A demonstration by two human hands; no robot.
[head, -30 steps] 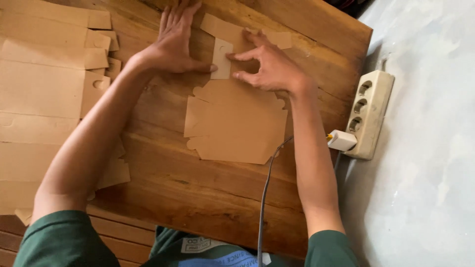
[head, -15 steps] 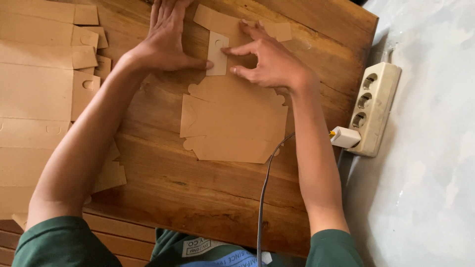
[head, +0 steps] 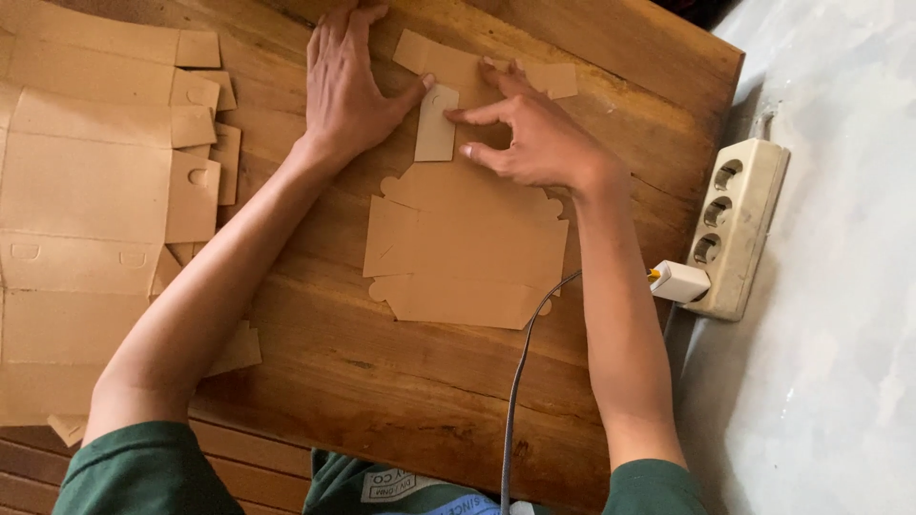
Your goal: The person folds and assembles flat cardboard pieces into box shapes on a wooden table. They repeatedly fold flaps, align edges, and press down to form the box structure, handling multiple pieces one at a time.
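Note:
A flat brown die-cut cardboard box blank (head: pixel 468 248) lies in the middle of the wooden table (head: pixel 382 381). Its far flap (head: pixel 435 124) is folded up and over. My left hand (head: pixel 348 86) rests flat on the table, fingers spread, with its thumb touching the flap's left edge. My right hand (head: pixel 534 138) presses down on the blank's far edge, index finger pointing at the flap's right side. Another part of the blank (head: pixel 448 57) shows beyond the hands.
A stack of several flat cardboard blanks (head: pixel 95 219) covers the table's left side. A cream power strip (head: pixel 739 224) with a white plug (head: pixel 679 282) lies on the grey floor at right. A grey cable (head: pixel 520 381) runs across the table toward me.
The camera view has shifted slightly, so the blank and hands sit lower and further left. Both hands stay at the flap; my right fingers have pressed closer to it.

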